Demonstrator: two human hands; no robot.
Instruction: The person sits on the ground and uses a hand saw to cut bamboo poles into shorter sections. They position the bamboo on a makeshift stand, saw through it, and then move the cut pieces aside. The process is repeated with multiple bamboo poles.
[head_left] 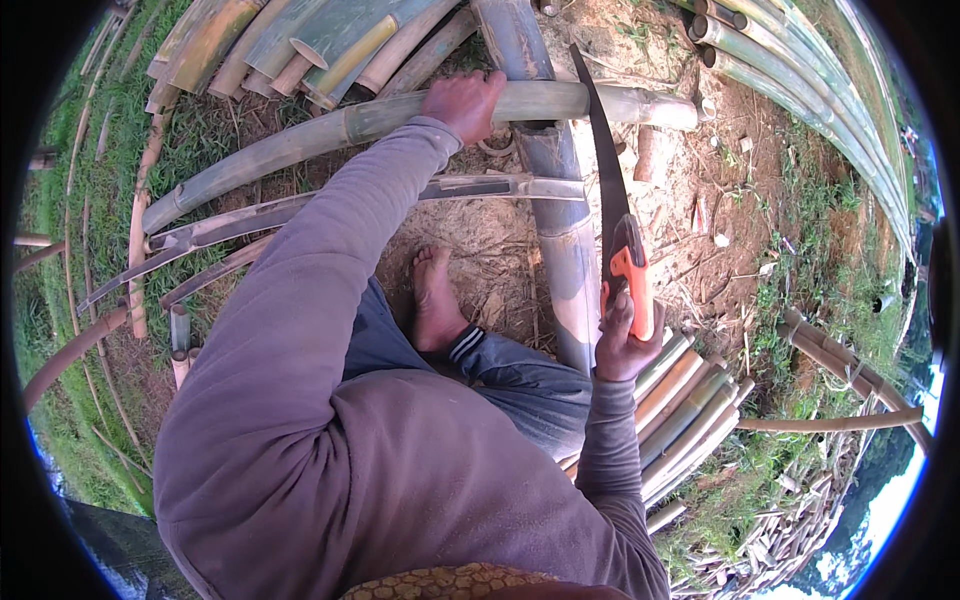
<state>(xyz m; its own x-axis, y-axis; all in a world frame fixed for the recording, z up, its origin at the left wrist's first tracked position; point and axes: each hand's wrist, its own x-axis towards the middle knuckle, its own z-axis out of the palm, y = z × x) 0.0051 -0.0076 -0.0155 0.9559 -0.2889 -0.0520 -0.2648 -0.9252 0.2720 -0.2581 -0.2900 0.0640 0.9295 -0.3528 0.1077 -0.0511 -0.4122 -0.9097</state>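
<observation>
My left hand (pixel 463 106) is closed over a thick green bamboo pole (pixel 370 120) that runs from the left to right of centre. The pole rests across a thicker grey bamboo trunk (pixel 553 160), to the right of where I grip. In my right hand (pixel 627 345) is a hand saw (pixel 609 160) by its orange and black handle. Its long dark blade points away from me and lies against the green pole, just right of the grey trunk. The saw hides whether a cut is there. A split bamboo strip (pixel 480 187) lies nearer me, under my left arm.
Cut bamboo lengths (pixel 290 45) are stacked at the far left, more bamboo poles (pixel 780 80) at the far right. A bundle of bamboo pieces (pixel 690 410) lies beside my right forearm. My bare foot (pixel 435 300) is on the ground, near the trunk. Bamboo scraps (pixel 790 525) lie lower right.
</observation>
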